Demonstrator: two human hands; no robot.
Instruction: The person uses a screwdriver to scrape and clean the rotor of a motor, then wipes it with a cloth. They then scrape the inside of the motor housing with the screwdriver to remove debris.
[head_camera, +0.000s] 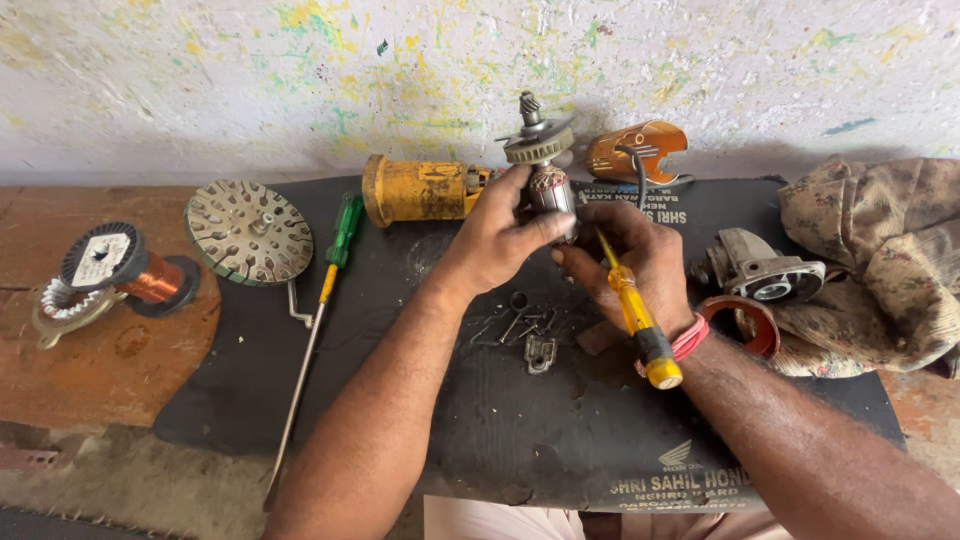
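The left hand (500, 235) is wrapped around a grey metal motor armature with copper windings and a toothed fan ring on top (545, 165), holding it upright above the middle of a black rubber mat (560, 430). The right hand (640, 255) is closed on a yellow-handled screwdriver (632, 315); the handle runs down past the wrist, and the tip points up toward the lower part of the armature, just beside the left thumb. Whether the tip touches the armature cannot be told.

The mat covers part of a worn reddish-brown tabletop (110, 360). Below the hands, a few small screws and a metal clip (530, 335) lie on the mat. Behind the armature lies a yellow cylindrical motor housing (415, 190), and to its right an orange plastic cover (640, 150). A long green-handled screwdriver (320, 310) lies slanted on the left side of the mat, next to a round perforated metal disc (250, 232). Farther left, on the bare tabletop, sits a black spool of copper wire (125, 272). To the right of the hands lie a grey metal gear head (765, 270), a red ring-shaped guard (745, 320) and a crumpled patterned cloth (880, 260).
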